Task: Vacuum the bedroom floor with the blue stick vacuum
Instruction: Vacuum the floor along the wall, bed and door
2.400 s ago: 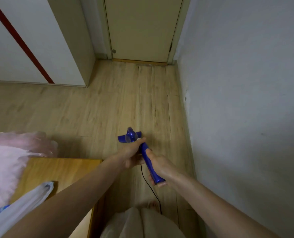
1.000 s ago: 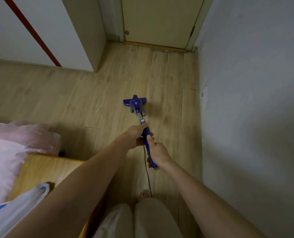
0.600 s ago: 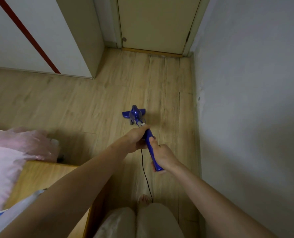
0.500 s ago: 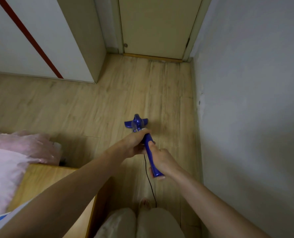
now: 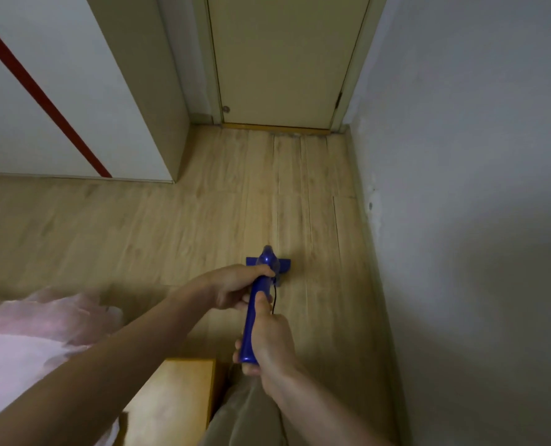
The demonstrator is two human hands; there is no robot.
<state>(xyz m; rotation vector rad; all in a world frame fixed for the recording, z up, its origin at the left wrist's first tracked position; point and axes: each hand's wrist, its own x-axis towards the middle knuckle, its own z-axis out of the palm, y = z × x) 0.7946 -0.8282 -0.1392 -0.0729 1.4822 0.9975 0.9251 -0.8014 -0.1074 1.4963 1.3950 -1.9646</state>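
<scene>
A deep blue vacuum [image 5: 255,313] with a thin black cord [image 5: 273,297] stood out against pale wood-grain floor [image 5: 171,226]. A red diagonal stripe [image 5: 42,94] crossed a white wardrobe [image 5: 26,140]; the door [image 5: 280,59] was cream, the wall [image 5: 477,156] grey, the bedding [image 5: 26,342] pink.

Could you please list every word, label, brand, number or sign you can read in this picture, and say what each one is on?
None can be read in the head view.
The blue stick vacuum, gripped by the left hand and the right hand, shows no legible label or brand.
The door, the wardrobe with its red stripe and the wall carry no lettering.
</scene>
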